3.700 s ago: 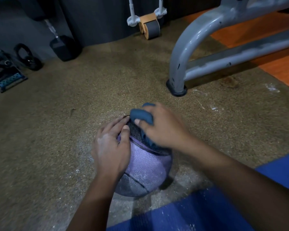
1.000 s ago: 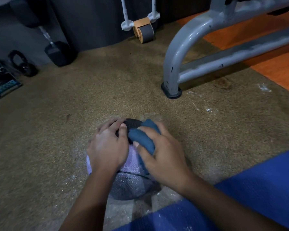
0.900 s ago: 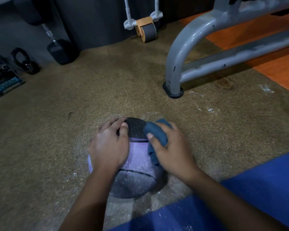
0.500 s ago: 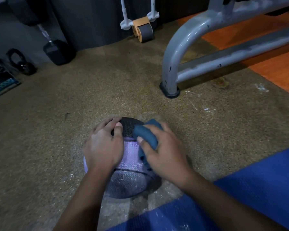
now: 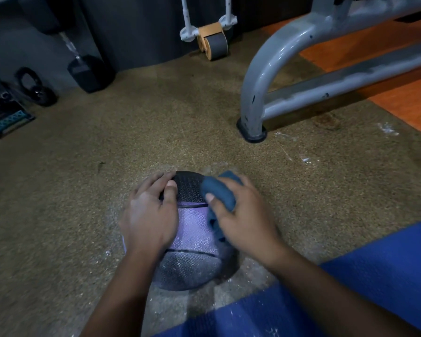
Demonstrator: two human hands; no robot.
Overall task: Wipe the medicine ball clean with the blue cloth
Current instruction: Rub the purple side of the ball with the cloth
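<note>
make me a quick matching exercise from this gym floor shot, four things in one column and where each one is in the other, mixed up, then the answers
Things
1. purple and grey textured medicine ball
2. bunched blue cloth
3. grey steel bench frame
4. tan and grey ab wheel

Places
A. far, by the dark wall
B. under both hands on the floor
C. gripped in the right hand
D. foot planted on the brown carpet, upper right

Pairs: 1-B, 2-C, 3-D, 4-A
</note>
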